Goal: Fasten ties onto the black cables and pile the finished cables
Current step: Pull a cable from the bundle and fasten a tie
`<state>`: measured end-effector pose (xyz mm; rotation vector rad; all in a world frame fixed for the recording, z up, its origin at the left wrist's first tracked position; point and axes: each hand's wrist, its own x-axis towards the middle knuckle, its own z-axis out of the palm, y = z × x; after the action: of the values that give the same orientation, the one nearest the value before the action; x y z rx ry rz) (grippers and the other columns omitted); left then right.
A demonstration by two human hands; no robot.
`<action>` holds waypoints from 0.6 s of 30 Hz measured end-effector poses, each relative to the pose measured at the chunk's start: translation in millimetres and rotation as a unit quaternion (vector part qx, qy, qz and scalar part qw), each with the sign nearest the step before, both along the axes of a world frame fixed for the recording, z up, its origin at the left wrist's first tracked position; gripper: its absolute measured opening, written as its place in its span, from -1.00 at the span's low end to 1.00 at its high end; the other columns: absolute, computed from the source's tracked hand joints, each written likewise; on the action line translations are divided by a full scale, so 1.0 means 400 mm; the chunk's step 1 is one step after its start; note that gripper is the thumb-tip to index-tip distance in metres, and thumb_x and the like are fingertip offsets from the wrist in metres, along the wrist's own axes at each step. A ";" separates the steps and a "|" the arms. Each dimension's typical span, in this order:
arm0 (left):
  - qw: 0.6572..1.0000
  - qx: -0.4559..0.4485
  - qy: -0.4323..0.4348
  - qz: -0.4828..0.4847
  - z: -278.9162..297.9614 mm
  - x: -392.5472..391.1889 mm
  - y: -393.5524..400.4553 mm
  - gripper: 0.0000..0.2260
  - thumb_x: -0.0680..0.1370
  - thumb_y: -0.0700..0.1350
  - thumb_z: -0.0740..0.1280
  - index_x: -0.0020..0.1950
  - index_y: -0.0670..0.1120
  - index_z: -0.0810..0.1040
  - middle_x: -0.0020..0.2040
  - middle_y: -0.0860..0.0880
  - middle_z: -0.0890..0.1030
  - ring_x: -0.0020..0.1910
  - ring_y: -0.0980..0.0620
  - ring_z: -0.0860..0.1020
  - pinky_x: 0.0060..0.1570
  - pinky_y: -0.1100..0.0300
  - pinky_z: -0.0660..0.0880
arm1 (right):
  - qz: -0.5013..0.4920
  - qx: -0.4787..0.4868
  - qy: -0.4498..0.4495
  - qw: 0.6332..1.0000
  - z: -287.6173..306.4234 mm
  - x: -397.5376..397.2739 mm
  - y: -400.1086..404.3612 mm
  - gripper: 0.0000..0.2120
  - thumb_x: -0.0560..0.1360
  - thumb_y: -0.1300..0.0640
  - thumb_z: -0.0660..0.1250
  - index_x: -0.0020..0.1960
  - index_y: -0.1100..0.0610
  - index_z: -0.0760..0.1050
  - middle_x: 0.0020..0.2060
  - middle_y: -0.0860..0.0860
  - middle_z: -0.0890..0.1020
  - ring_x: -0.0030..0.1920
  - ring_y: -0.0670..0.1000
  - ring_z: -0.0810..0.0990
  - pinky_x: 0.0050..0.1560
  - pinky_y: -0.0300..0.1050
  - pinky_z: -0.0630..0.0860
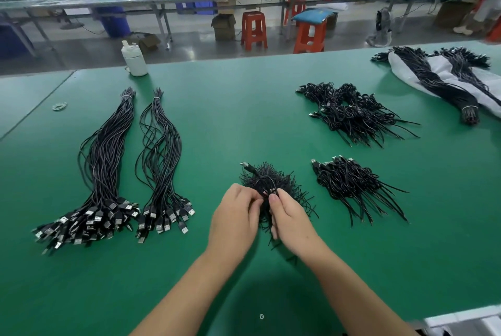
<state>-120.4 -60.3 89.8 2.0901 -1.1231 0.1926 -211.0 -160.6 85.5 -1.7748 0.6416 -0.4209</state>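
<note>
We look down on a green counter [244, 107] with both our bare hands meeting at about 6 o'clock, just below centre. Our left hand [234, 213] and right hand [291, 223] each pinch a coiled black cable [267, 182], its plug end poking out toward 11 o'clock. The fingers are curled tight on it, right over a loose heap of black ties [287, 194] that spreads beneath and toward 3 o'clock.

The risks, as we judge them: the coil could spring open if either pinch slackens before the tie is twisted shut. Working directly over the heap, we might also snag extra ties and drag them along.

At 9 o'clock lie two long bundles of untied cables [113, 162], plugs fanned toward us. A careless sweep of the left forearm could scatter them.

At 3 o'clock sits a small pile of finished cables [349, 183], and a larger finished pile [349, 110] at 1 o'clock. A tossed cable could land between them and muddle the stacks.

For containers, a white plastic bag [444, 82] lies open at 2 o'clock with more cable bundles [431, 78] resting on it. A white bottle [134, 59] stands at 11 o'clock; we cannot tell what it contains
</note>
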 end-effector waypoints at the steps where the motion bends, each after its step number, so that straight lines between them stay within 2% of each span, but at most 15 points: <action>1: 0.996 0.000 -0.091 -0.010 -0.003 0.003 0.003 -0.89 0.60 -0.14 0.30 -0.09 -0.10 0.58 -0.12 0.03 0.52 -0.16 0.08 0.47 -0.15 0.19 0.46 | -0.003 0.029 -0.001 1.000 0.001 0.000 -0.002 -0.70 0.70 0.07 0.08 -0.20 0.10 0.27 -0.41 0.02 0.38 -0.44 0.03 0.39 -0.28 0.00 0.39; 3: 0.971 -0.016 -0.232 -0.047 -0.008 0.012 0.010 -0.80 0.63 -0.18 0.23 -0.13 -0.18 0.58 -0.09 -0.11 0.56 -0.14 -0.10 0.52 -0.18 0.04 0.50 | 0.004 0.081 0.007 0.997 0.000 -0.001 -0.006 -0.70 0.69 0.06 0.09 -0.20 0.12 0.30 -0.43 0.03 0.36 -0.48 0.02 0.37 -0.33 -0.02 0.39; 5: 0.949 -0.009 -0.302 -0.092 0.000 0.023 0.016 -0.72 0.65 -0.24 0.11 -0.13 -0.19 0.57 0.00 -0.18 0.59 0.03 -0.21 0.57 -0.05 -0.02 0.49 | 0.033 0.143 0.006 0.989 0.002 -0.004 -0.011 -0.70 0.69 0.09 0.09 -0.21 0.11 0.32 -0.45 -0.03 0.31 -0.49 -0.03 0.29 -0.43 -0.07 0.38; 7: 0.930 0.023 -0.336 -0.150 0.018 0.041 0.025 -0.63 0.64 -0.28 -0.02 -0.11 -0.18 0.58 0.09 -0.19 0.60 0.21 -0.18 0.55 0.19 -0.01 0.44 | 0.073 0.177 0.015 0.981 0.006 -0.008 -0.018 -0.71 0.69 0.10 0.09 -0.21 0.10 0.31 -0.46 -0.06 0.25 -0.49 -0.05 0.22 -0.48 -0.12 0.36; 9: 0.912 0.063 -0.354 -0.199 0.034 0.062 0.031 -0.64 0.57 -0.33 -0.01 -0.09 -0.15 0.58 0.09 -0.14 0.62 0.17 -0.07 0.58 0.34 0.00 0.37 | 0.104 0.164 0.041 0.980 0.010 -0.011 -0.024 -0.73 0.68 0.10 0.08 -0.17 0.13 0.36 -0.48 -0.08 0.23 -0.50 -0.06 0.20 -0.49 -0.15 0.35; 11: 0.923 0.088 -0.311 -0.208 0.047 0.072 0.034 -0.76 0.43 -0.36 0.19 -0.08 -0.11 0.58 0.09 -0.07 0.64 0.10 0.01 0.58 0.30 0.05 0.39 | 0.120 0.132 0.065 0.982 0.013 -0.011 -0.024 -0.72 0.66 0.10 0.07 -0.17 0.13 0.42 -0.49 -0.08 0.25 -0.49 -0.05 0.22 -0.49 -0.16 0.34; 13: 0.956 0.085 -0.212 -0.184 0.051 0.068 0.035 -0.81 0.41 -0.33 0.32 -0.08 -0.08 0.56 0.01 0.01 0.65 -0.02 0.01 0.58 0.07 0.05 0.43 | 0.127 0.118 0.070 0.982 0.015 -0.008 -0.018 -0.71 0.65 0.09 0.07 -0.18 0.12 0.43 -0.47 -0.07 0.27 -0.47 -0.03 0.23 -0.47 -0.15 0.31; 14: 0.969 0.084 -0.164 -0.166 0.053 0.062 0.035 -0.88 0.48 -0.27 0.30 -0.08 -0.06 0.54 -0.08 0.04 0.64 -0.11 0.00 0.56 -0.03 0.03 0.42 | 0.129 0.127 0.064 0.981 0.015 -0.007 -0.013 -0.71 0.65 0.09 0.07 -0.19 0.11 0.43 -0.46 -0.06 0.25 -0.46 -0.03 0.21 -0.47 -0.15 0.26; 16: 0.987 0.077 -0.066 -0.126 0.058 0.055 0.030 -0.89 0.59 -0.17 0.25 -0.10 -0.03 0.52 -0.21 0.09 0.58 -0.23 0.03 0.47 -0.09 0.03 0.40 | 0.128 0.156 0.052 0.978 0.012 -0.006 -0.007 -0.71 0.65 0.09 0.06 -0.18 0.11 0.42 -0.43 -0.04 0.23 -0.44 -0.03 0.16 -0.42 -0.10 0.12; 18: 0.992 0.075 0.037 -0.097 0.059 0.055 0.025 -0.87 0.60 -0.19 0.29 -0.12 -0.01 0.52 -0.29 0.16 0.53 -0.30 0.14 0.41 -0.14 0.16 0.36 | 0.127 0.152 0.047 0.979 0.012 -0.008 -0.003 -0.70 0.66 0.08 0.06 -0.19 0.09 0.42 -0.42 -0.04 0.24 -0.45 -0.04 0.17 -0.41 -0.10 0.10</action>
<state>-98.3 -50.4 113.5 2.0818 -1.3219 -0.0634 -214.3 -162.0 90.2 -1.5640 0.5058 -0.0579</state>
